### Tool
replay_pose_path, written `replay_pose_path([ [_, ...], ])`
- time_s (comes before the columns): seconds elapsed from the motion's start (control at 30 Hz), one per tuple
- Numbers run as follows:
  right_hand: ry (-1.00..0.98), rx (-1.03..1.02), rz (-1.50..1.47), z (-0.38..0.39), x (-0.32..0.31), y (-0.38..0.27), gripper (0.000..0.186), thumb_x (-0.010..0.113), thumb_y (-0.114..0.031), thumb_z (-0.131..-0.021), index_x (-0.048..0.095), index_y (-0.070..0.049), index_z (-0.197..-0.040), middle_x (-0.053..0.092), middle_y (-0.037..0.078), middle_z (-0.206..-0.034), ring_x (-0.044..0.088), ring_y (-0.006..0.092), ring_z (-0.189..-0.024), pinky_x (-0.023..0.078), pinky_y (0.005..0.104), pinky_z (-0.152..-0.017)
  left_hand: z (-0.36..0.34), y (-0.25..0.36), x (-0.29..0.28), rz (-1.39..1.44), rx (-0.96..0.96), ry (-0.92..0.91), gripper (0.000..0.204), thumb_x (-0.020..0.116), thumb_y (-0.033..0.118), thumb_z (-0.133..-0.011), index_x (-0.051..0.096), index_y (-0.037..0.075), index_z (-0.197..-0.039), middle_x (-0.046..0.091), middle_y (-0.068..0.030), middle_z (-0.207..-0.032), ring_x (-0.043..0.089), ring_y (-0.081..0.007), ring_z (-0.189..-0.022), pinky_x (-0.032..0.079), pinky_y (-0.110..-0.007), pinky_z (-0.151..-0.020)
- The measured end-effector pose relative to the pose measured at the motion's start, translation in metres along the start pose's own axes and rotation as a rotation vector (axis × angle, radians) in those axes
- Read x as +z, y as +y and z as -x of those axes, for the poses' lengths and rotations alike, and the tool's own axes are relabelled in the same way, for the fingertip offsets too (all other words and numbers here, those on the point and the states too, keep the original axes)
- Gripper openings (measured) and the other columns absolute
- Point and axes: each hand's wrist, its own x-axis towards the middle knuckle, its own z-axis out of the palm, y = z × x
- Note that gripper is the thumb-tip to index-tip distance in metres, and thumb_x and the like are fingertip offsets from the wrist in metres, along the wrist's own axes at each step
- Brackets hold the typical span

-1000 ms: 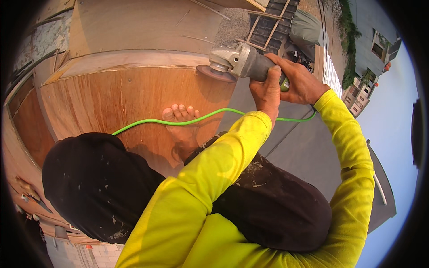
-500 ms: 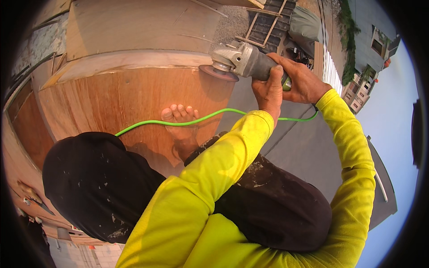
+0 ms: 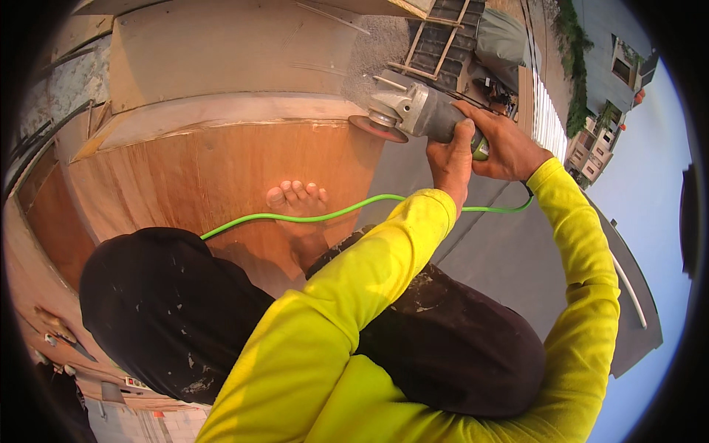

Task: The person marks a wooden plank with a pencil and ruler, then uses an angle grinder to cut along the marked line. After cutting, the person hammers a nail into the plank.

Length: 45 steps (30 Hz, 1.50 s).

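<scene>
An angle grinder [image 3: 430, 112] with a grey metal head and a dark body is held in both hands. My left hand [image 3: 450, 159] is closed around the underside of its body, thumb up along the side. Farther back, my right hand [image 3: 509, 144] wraps the rear end. The reddish-brown disc [image 3: 377, 131] is at the right end of the plywood panel's far edge; whether it touches the wood I cannot tell. Fine dust blurs the air beyond the disc. The reddish plywood panel [image 3: 159, 170] lies under my bare foot [image 3: 299, 201].
A bright green cord [image 3: 332, 215] runs across the panel, over my foot and beneath my left wrist. Beyond the panel is a paler board [image 3: 244, 52]. To the right a grey surface [image 3: 509, 258] drops away. A wooden ladder-like frame [image 3: 443, 44] and a covered heap [image 3: 504, 40] stand farther off.
The grinder has moved a little to the right along the panel's edge, both hands still around it. A haze of dust now shows near the disc.
</scene>
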Motion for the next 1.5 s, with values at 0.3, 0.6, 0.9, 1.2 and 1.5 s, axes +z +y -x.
replay_pose_path([
  [0.3, 0.339, 0.259, -0.247, 0.053, 0.045, 0.011, 0.091, 0.075, -0.011, -0.065, 0.042, -0.006, -0.15, 0.067, 0.022, -0.119, 0.066, 0.039, -0.109, 0.049, 0.0371, -0.098, 0.012, 0.054, -0.049, -1.46, 0.053, -0.695, 0.06, 0.072, 0.027, -0.084, 0.053, -0.004, -0.131, 0.072, -0.0126, -0.088, 0.069, -0.0275, -0.086, 0.055, -0.038, -0.081],
  [0.6, 0.664, 0.362, -0.75, 0.06, 0.11, -0.035, 0.088, 0.079, -0.013, -0.068, 0.042, 0.004, -0.146, 0.065, 0.011, -0.113, 0.064, 0.0176, -0.099, 0.052, 0.0318, -0.091, -0.038, 0.239, -0.122, -2.679, 1.033, -0.728, 0.044, 0.065, 0.023, -0.088, 0.058, 0.005, -0.127, 0.067, -0.0097, -0.108, 0.066, -0.0263, -0.101, 0.051, -0.04, -0.087],
  [0.9, 0.69, 0.142, -0.996, 0.018, 0.124, -0.093, 0.083, 0.081, -0.017, -0.067, 0.049, 0.003, -0.141, 0.067, 0.009, -0.115, 0.064, 0.0164, -0.101, 0.051, 0.0313, -0.091, 0.02, 0.43, -0.142, -2.755, 1.19, -0.488, 0.009, 0.061, 0.014, -0.085, 0.059, 0.007, -0.091, 0.066, -0.0095, -0.088, 0.068, -0.0302, -0.084, 0.054, -0.042, -0.069],
  [1.2, 0.542, -0.092, -1.131, -0.021, 0.11, -0.15, 0.075, 0.081, -0.015, -0.067, 0.052, 0.001, -0.135, 0.065, 0.007, -0.11, 0.064, 0.0171, -0.1, 0.051, 0.0316, -0.091, 0.157, 0.571, -0.159, -3.103, 0.83, 0.349, 0.006, 0.059, 0.009, -0.088, 0.062, 0.007, -0.093, 0.068, -0.0124, -0.091, 0.069, -0.0334, -0.085, 0.054, -0.046, -0.071],
  [1.5, 0.447, -0.415, -0.797, -0.071, 0.077, -0.213, 0.078, 0.08, -0.017, -0.066, 0.054, 0.001, -0.136, 0.066, 0.01, -0.118, 0.062, 0.0183, -0.108, 0.047, 0.0344, -0.098, 0.281, 0.489, -0.244, -2.493, 0.838, 0.177, 0.029, 0.07, 0.017, -0.088, 0.064, 0.006, -0.114, 0.067, -0.0138, -0.098, 0.068, -0.033, -0.087, 0.055, -0.044, -0.076],
])
